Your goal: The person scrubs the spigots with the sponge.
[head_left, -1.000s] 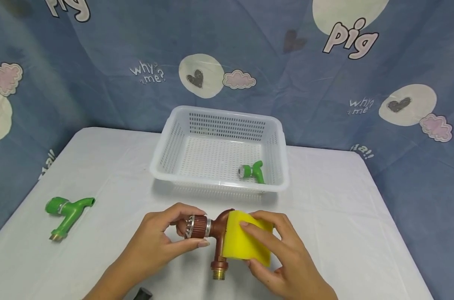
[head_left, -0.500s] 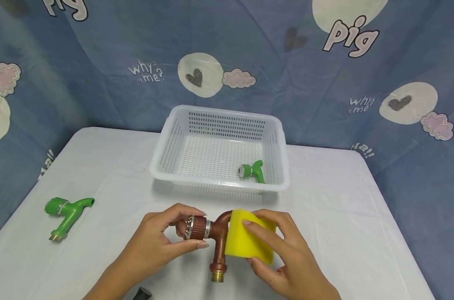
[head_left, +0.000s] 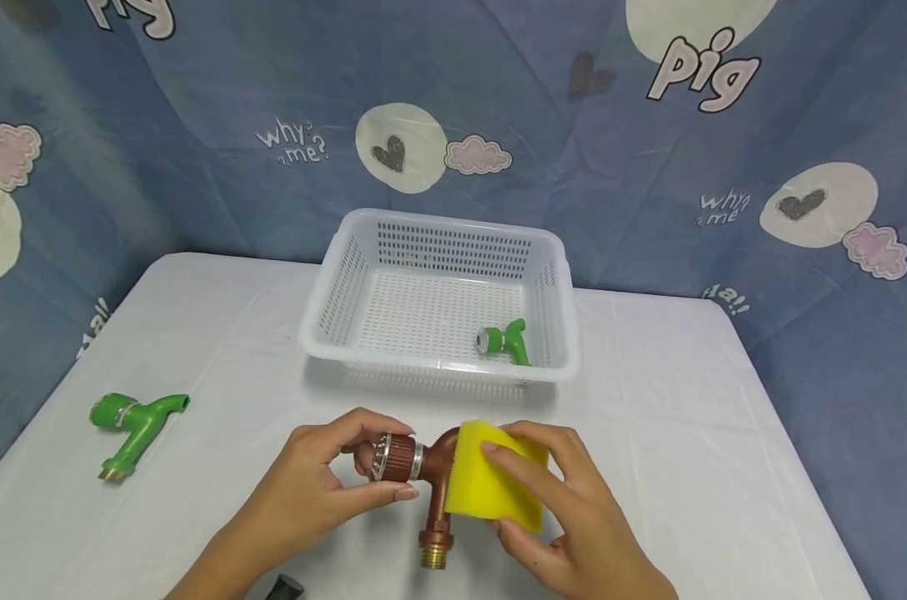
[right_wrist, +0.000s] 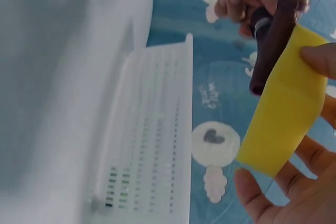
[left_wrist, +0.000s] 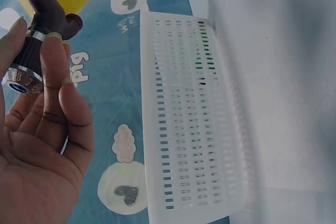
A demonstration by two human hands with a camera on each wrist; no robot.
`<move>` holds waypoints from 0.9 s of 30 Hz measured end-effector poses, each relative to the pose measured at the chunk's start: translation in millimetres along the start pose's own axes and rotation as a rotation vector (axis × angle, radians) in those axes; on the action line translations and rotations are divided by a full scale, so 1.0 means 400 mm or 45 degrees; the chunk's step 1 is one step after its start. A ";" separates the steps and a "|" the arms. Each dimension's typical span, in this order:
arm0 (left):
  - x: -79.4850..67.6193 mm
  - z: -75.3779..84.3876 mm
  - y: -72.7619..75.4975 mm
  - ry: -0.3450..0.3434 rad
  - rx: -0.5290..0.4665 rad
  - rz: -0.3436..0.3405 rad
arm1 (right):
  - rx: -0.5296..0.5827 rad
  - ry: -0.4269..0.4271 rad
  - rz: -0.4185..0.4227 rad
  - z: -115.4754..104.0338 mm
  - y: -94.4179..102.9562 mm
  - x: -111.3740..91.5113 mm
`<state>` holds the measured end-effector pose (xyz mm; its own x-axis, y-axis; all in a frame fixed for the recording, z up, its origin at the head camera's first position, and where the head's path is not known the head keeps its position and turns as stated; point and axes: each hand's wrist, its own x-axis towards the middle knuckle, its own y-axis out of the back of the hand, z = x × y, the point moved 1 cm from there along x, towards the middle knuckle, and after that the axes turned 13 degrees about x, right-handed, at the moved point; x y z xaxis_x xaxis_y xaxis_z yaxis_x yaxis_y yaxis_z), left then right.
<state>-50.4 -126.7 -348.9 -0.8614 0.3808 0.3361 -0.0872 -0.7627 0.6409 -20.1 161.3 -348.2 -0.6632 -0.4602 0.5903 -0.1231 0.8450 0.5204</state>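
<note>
My left hand [head_left: 333,471] grips the ribbed knob end of a brown faucet [head_left: 440,483], thumb below and fingers above. The faucet's brass threaded end points down toward the table. In my right hand [head_left: 573,508] is a yellow sponge [head_left: 491,477], pinched between thumb and fingers and laid against the faucet's body. The sponge hides part of the spout in the head view. From the right wrist, the sponge [right_wrist: 286,103] lies along the side of the faucet [right_wrist: 275,40]. The left wrist view shows the faucet's knob [left_wrist: 29,59] between thumb and fingers.
A white perforated basket [head_left: 438,368] stands at the back of the table [head_left: 663,400], with a small green faucet [head_left: 508,342] inside. Another green faucet [head_left: 138,429] lies at the left. A black object [head_left: 284,588] shows at the front edge of the view.
The sponge shifts slightly right and up along the faucet, then back left and down. The faucet's threaded end has dropped a little. Both hands keep their hold.
</note>
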 end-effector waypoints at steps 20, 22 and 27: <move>0.002 0.002 0.004 -0.003 0.033 0.006 | 0.003 0.015 -0.015 -0.010 -0.011 0.003; 0.002 0.003 0.004 0.002 0.036 0.002 | -0.033 -0.008 0.013 -0.008 -0.007 0.004; 0.001 0.005 0.004 0.023 0.039 -0.017 | -0.005 -0.004 0.069 -0.008 0.001 0.003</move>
<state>-49.7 -126.7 -346.4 -0.8691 0.3810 0.3154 -0.0833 -0.7414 0.6659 -18.8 160.2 -345.4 -0.6710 -0.4131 0.6157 -0.0841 0.8674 0.4904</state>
